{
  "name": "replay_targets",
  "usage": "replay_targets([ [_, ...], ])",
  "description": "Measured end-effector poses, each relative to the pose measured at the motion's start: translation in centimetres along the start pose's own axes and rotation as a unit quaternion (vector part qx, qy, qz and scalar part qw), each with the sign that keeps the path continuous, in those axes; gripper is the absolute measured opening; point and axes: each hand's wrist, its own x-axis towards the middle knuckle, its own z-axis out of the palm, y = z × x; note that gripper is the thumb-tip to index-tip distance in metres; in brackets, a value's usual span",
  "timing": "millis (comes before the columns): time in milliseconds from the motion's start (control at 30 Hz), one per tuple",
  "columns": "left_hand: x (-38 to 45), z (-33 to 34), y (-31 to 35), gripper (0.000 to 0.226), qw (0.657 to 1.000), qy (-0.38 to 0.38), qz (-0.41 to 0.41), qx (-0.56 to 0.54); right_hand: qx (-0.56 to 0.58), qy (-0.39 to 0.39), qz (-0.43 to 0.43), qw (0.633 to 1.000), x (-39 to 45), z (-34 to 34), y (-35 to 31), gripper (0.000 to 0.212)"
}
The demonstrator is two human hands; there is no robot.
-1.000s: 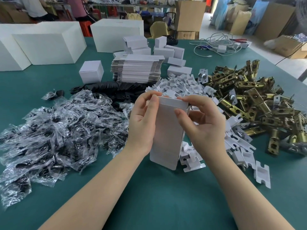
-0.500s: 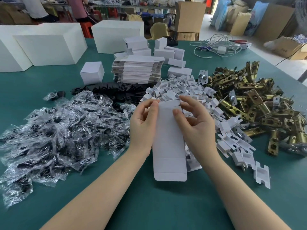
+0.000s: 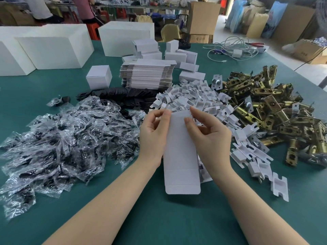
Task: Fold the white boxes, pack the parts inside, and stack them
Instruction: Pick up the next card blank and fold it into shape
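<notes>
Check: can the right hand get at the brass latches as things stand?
Probably not yet: the right hand is busy holding the flat white box with the left hand. Once it lets go, the brass latches lie uncovered to its right.

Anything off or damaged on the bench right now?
Nothing damaged shows. The parts lie in loose heaps. One stray clear bag sits apart from the bag pile. Left hand and right hand hold the box blank upright, undamaged.

Left hand (image 3: 153,133), right hand (image 3: 208,137) pinching
</notes>
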Motion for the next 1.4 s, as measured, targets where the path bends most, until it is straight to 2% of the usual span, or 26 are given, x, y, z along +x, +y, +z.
replay_targets([
  [167, 0.1, -0.1, -0.1, 0.015, 1.0, 0.003, -0.002, 0.014, -0.015, -0.007, 0.012, 1.0, -0.2, -0.1, 0.0, 0.02],
  [400, -0.1, 0.0, 0.4, 0.027, 1.0, -0.003, 0.017, 0.024, -0.017, -0.064, 0.009, 0.998, 0.2, -0.2, 0.0, 0.026],
  [500, 0.3, -0.5, 0.3, 0.029, 0.998, -0.016, 0.039, 0.053, -0.021, -0.078, 0.045, 0.996, 0.5, -0.3, 0.3, 0.014],
  [600, 0.9, -0.6, 0.4, 0.025, 0.996, -0.07, -0.03, 0.042, 0.001, -0.046, 0.1, 0.994, 1.2, -1.0, 0.6, 0.007],
  [667, 1.1, -0.7, 0.4, 0.025, 0.986, -0.133, -0.094, -0.021, 0.062, -0.025, 0.173, 0.983, 1.3, -1.4, 0.5, 0.01],
  [700, 1.1, -0.9, 0.3, 0.032, 0.981, -0.163, -0.092, -0.039, 0.09, -0.019, 0.208, 0.974, 1.5, -1.7, 0.5, 0.012],
  [800, 1.0, -1.4, 0.0, 0.058, 0.966, -0.255, 0.032, 0.035, 0.129, -0.026, 0.269, 0.954, 2.1, -2.7, 0.5, 0.011],
  [867, 1.1, -1.5, -0.3, 0.058, 0.948, -0.279, 0.111, 0.103, 0.125, -0.046, 0.274, 0.952, 2.5, -3.0, 0.6, 0.014],
  [933, 1.2, -1.5, -0.5, 0.051, 0.945, -0.267, 0.129, 0.138, 0.155, -0.038, 0.292, 0.943, 2.7, -2.8, 0.9, 0.014],
  [1000, 1.2, -1.5, -0.4, 0.044, 0.958, -0.241, 0.098, 0.119, 0.181, -0.021, 0.315, 0.931, 2.5, -2.3, 1.0, 0.012],
  [1067, 1.1, -1.5, -0.1, 0.04, 0.974, -0.207, 0.063, 0.07, 0.117, -0.027, 0.28, 0.952, 2.6, -2.2, 1.2, 0.018],
  [1133, 1.3, -1.6, 0.2, 0.037, 0.986, -0.14, 0.058, 0.062, -0.017, -0.066, 0.196, 0.978, 2.8, -2.8, 1.6, 0.02],
  [1167, 1.4, -1.7, 0.2, 0.036, 0.992, -0.108, 0.052, 0.05, -0.105, -0.092, 0.147, 0.979, 2.9, -3.1, 1.6, 0.02],
  [1267, 1.9, -2.0, 0.2, 0.035, 0.997, -0.061, 0.037, 0.018, -0.308, -0.189, 0.044, 0.931, 3.1, -4.3, 1.2, 0.031],
  [1333, 2.0, -2.2, 0.2, 0.035, 0.997, -0.059, 0.039, 0.02, -0.338, -0.295, 0.069, 0.891, 3.2, -4.8, 0.4, 0.047],
  [1400, 2.1, -2.3, 0.2, 0.036, 0.997, -0.063, 0.039, 0.021, -0.368, -0.424, 0.128, 0.817, 2.9, -5.1, 0.3, 0.073],
])
